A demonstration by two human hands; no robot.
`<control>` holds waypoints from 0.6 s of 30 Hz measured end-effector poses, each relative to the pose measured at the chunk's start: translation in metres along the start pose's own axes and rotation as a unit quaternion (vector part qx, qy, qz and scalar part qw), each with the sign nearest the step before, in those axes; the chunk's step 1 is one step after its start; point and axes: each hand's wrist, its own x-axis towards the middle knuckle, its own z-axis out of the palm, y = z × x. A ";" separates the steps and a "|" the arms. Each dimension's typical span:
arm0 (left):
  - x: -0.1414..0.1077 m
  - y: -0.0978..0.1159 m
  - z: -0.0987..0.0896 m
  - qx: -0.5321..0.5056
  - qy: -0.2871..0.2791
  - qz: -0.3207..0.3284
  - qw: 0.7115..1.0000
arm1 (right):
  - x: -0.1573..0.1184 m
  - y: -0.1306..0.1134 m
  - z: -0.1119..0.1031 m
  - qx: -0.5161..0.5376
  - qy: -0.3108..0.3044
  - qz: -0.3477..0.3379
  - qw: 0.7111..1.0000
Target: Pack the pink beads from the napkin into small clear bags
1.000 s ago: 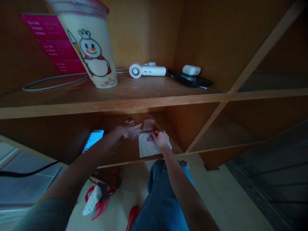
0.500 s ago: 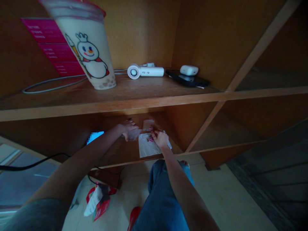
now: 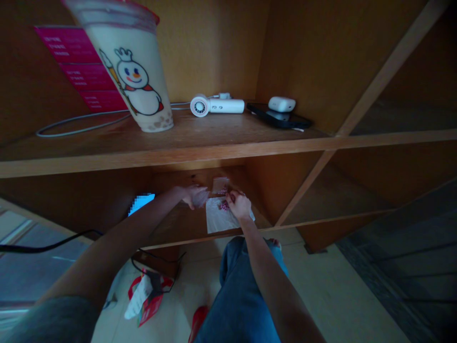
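Observation:
Inside the lower shelf compartment, my left hand (image 3: 191,194) is closed on a clear plastic bag (image 3: 202,198). My right hand (image 3: 240,204) has its fingers pinched together at the right part of a white sheet (image 3: 217,221); what they hold is too small to make out. Small pink and purple bead-like pieces (image 3: 224,206) lie on the sheet just left of my right fingers. Behind the sheet is a small clear packet (image 3: 220,183) with similar pink pieces at its near edge.
Above, the upper shelf (image 3: 200,138) holds a milk tea cup (image 3: 143,81), a white handheld fan (image 3: 217,105), a black phone (image 3: 282,119) and a white earbud case (image 3: 282,104). A bright screen (image 3: 142,202) is at left. A red bag (image 3: 152,300) lies on the floor.
My left hand's fingers have drawn in lower around the clear bag. My right hand has shifted very slightly and stays by the pink pieces.

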 end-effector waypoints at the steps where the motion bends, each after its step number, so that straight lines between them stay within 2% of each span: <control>1: -0.001 -0.001 -0.001 -0.008 -0.025 0.001 1.000 | 0.000 0.000 0.000 0.007 0.010 -0.009 1.000; 3: -0.002 -0.003 -0.002 -0.018 -0.066 0.003 0.998 | 0.000 0.000 0.001 0.020 0.026 -0.030 0.999; 9: -0.007 -0.002 -0.009 0.006 -0.056 -0.038 0.998 | 0.003 -0.002 0.004 0.045 0.031 -0.060 0.997; 12: -0.005 0.011 -0.016 0.032 -0.008 -0.040 0.999 | 0.005 -0.001 0.006 0.069 0.040 -0.070 0.994; 14: -0.002 0.025 -0.017 0.025 0.048 -0.019 0.998 | 0.007 0.001 0.006 0.097 0.056 -0.068 0.991; 18: 0.011 0.058 -0.003 0.061 0.132 0.037 0.989 | 0.009 0.009 0.004 0.167 0.077 -0.040 0.982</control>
